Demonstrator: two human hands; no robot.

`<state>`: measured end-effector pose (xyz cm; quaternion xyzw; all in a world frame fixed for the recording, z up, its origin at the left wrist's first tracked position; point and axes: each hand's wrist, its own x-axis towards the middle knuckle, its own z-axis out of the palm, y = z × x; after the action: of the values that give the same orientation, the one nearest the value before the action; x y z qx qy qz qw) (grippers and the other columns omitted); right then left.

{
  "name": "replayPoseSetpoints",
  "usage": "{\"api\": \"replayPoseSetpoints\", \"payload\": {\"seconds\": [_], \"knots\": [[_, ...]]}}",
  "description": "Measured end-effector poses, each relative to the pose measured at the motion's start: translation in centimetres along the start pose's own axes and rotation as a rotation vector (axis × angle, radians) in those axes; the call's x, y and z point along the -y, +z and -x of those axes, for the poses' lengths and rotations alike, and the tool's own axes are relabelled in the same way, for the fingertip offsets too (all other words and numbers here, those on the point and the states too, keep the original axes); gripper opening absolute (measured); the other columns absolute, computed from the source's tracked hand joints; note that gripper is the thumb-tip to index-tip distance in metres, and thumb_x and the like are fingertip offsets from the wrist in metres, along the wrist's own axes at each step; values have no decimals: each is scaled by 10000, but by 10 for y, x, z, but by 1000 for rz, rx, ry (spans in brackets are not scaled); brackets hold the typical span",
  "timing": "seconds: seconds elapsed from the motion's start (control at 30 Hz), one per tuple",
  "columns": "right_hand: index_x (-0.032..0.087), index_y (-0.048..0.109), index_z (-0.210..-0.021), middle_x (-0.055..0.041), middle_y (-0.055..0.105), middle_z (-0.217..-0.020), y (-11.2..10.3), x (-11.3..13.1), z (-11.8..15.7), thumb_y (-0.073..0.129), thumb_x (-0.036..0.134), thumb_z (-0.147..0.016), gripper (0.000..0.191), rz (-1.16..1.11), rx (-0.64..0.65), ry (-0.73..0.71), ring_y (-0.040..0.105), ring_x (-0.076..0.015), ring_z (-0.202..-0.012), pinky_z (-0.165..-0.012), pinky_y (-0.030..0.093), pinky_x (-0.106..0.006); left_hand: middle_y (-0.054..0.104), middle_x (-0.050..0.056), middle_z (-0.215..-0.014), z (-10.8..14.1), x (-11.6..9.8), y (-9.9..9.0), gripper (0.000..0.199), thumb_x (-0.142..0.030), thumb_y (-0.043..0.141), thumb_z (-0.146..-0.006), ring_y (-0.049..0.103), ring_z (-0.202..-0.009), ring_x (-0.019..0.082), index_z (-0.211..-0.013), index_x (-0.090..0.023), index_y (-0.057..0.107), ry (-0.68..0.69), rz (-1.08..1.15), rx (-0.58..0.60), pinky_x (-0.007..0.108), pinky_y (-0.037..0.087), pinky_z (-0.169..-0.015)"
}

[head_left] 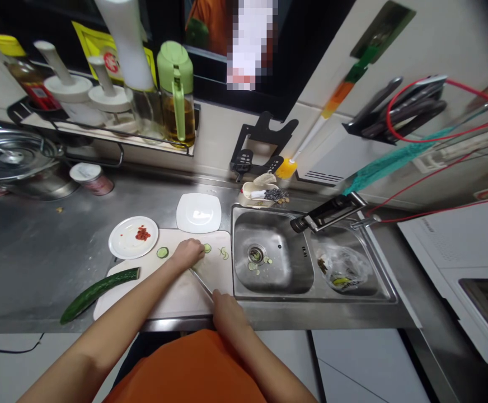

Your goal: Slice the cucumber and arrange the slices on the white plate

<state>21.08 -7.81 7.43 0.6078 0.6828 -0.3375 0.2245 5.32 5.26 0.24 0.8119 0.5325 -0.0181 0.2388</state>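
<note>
A pale cutting board (181, 296) lies on the steel counter, left of the sink. My right hand (229, 313) is closed round the handle of a knife (201, 282), whose blade points up and left across the board. My left hand (188, 253) is closed near the blade's tip, its fingers over a cucumber slice (207, 248); what they grip is too small to make out. Another cucumber slice (162, 252) lies to its left, and thin green strips (224, 253) lie to its right. A cut cucumber (97, 294) rests partly on the board's left edge.
A plate (113, 238) with red pieces overlaps the board's upper left. A white square plate (198, 212) sits behind the board. At the right is a double sink (272, 288) with scraps, a faucet and a plastic bag (347, 268). A lidded pot (46, 184) stands far left.
</note>
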Motion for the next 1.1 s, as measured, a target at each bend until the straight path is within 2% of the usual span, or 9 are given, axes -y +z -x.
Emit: {"api": "replayPoseSetpoints", "payload": {"seconds": [0.1,0.17,0.27,0.37,0.53,0.67,0.77,0.93,1.1], "knots": [[156,491,-1133,-149,642,-950,0,-1,-1,365,26,-826,357,8,1,-3,607,-249,-1004,-738,463,-308,648,86,-830,2,1,-1,228,-242,461,-815,579,-872,194,-758,-182,674,31,45,-47,277,430,-763],[158,490,-1137,-149,641,-952,-1,-1,-1,370,22,-822,363,14,0,-3,605,-248,-1004,-736,462,-305,662,74,-852,5,2,-1,217,-239,471,-801,582,-864,179,-791,-189,681,5,127,-108,262,432,-769],[162,494,-1134,-147,641,-954,-2,-2,-1,380,24,-821,361,10,4,-7,608,-247,-994,-729,458,-300,680,37,-842,14,6,-1,203,-255,504,-758,590,-772,150,-838,-201,683,-133,322,-219,239,435,-725],[163,500,-1123,-148,640,-946,-4,-3,0,372,32,-831,345,9,4,-14,609,-246,-984,-719,450,-296,672,-6,-738,31,15,0,211,-289,529,-720,577,-664,131,-845,-209,679,-302,504,-284,223,426,-652],[166,499,-1118,-143,638,-969,-2,-6,-2,381,38,-816,349,17,2,-22,611,-248,-978,-704,443,-293,665,-22,-690,66,31,8,273,-357,550,-688,565,-626,129,-862,-207,697,-444,663,-277,223,410,-604],[172,507,-1103,-138,645,-943,-1,-10,-4,375,46,-810,345,11,-29,-15,626,-251,-947,-683,446,-290,706,0,-767,78,34,18,326,-405,553,-681,591,-651,150,-875,-200,717,-512,766,-203,238,424,-607],[174,502,-1096,-131,648,-926,-1,-11,-5,377,51,-813,332,8,-45,-14,630,-248,-946,-679,443,-283,722,13,-830,80,34,22,318,-417,544,-707,615,-709,169,-864,-205,721,-487,729,-173,249,439,-652],[175,481,-1118,-132,645,-951,1,-7,-6,385,44,-822,337,5,-34,13,628,-237,-960,-683,440,-271,708,8,-767,81,30,23,267,-323,509,-757,627,-730,170,-924,-216,688,-510,490,-219,252,427,-708],[146,428,-1213,-151,647,-967,2,7,-6,362,6,-818,425,6,-78,-41,619,-230,-976,-730,443,-279,699,6,-761,83,24,25,188,-276,508,-750,628,-741,165,-826,-222,672,-552,440,-236,239,410,-690]]}}
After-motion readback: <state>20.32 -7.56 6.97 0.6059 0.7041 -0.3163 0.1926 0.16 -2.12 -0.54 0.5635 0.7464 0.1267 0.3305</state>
